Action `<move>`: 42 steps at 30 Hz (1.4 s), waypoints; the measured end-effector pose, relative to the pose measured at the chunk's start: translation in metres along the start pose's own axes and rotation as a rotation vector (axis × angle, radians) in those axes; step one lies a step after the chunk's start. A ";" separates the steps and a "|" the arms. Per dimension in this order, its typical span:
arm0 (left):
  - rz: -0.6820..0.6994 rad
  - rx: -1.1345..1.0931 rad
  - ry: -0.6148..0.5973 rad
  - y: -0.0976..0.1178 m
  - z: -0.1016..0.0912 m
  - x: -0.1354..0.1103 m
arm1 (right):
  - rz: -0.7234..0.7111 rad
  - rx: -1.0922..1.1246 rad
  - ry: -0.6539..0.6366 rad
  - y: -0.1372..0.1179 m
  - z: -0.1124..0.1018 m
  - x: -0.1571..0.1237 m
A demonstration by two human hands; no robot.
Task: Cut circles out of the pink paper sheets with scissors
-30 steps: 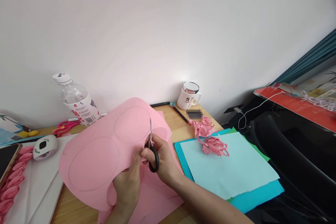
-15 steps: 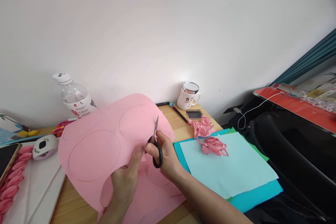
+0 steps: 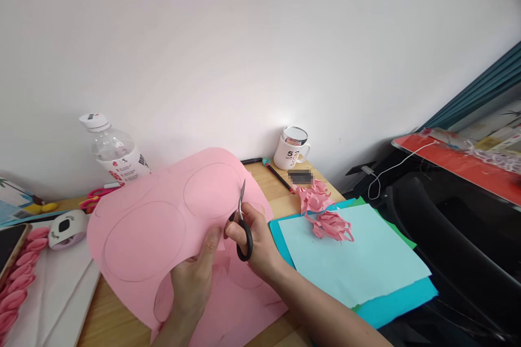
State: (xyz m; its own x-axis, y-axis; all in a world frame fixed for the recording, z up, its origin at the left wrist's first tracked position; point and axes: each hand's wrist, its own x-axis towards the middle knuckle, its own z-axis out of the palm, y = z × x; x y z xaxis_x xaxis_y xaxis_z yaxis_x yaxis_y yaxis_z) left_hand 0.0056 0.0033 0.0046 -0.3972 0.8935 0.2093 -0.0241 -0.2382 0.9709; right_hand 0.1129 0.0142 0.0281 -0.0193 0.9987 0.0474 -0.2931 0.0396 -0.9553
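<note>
A large curled sheet of pink paper [image 3: 142,241] with several pencilled circles fills the left and middle of the desk. My left hand [image 3: 193,279] grips its lower edge, thumb on top and fingers behind the sheet. In my right hand [image 3: 258,236] are scissors [image 3: 244,246] with black handles, blades pointing up at the paper's right side near a drawn circle. The two hands almost meet at the cut edge. Beneath them lies more pink paper [image 3: 240,312], also marked with a curve. How much of the blades is behind the sheet I cannot tell.
Crumpled pink paper strips [image 3: 331,226] lie on a light blue sheet [image 3: 362,260] at right. A white mug [image 3: 287,153], a black marker [image 3: 251,161] and a plastic bottle [image 3: 116,146] stand or lie by the wall. At left are a phone [image 3: 12,249] and a white gadget [image 3: 68,229].
The pink sheet has shifted very slightly left, and my left hand a touch with it. The scissors and my right hand hold almost the same position.
</note>
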 end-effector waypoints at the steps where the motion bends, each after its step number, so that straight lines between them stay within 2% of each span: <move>1: -0.007 0.012 -0.014 0.000 0.000 0.000 | 0.001 -0.003 0.000 -0.001 0.000 0.000; 7: -0.045 0.040 -0.054 -0.002 -0.002 0.001 | 0.000 0.027 -0.012 -0.002 0.000 -0.001; 16: 0.011 0.099 -0.049 0.002 0.000 0.002 | 0.004 0.032 -0.035 -0.002 0.000 -0.002; 19: -0.011 0.130 -0.036 0.004 0.000 0.003 | 0.006 0.027 -0.037 -0.001 0.000 -0.002; 34: -0.092 -0.046 -0.053 0.013 0.002 0.004 | 0.015 0.053 -0.036 -0.001 0.001 -0.002; 42: -0.087 -0.074 0.008 0.020 0.005 0.007 | 0.018 0.098 -0.044 -0.001 0.001 -0.002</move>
State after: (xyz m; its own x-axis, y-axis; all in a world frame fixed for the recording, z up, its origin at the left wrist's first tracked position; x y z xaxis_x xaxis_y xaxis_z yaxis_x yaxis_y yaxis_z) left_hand 0.0071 0.0063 0.0264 -0.3978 0.9092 0.1234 -0.1267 -0.1877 0.9740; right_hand 0.1127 0.0124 0.0297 -0.0668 0.9967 0.0451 -0.3841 0.0160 -0.9231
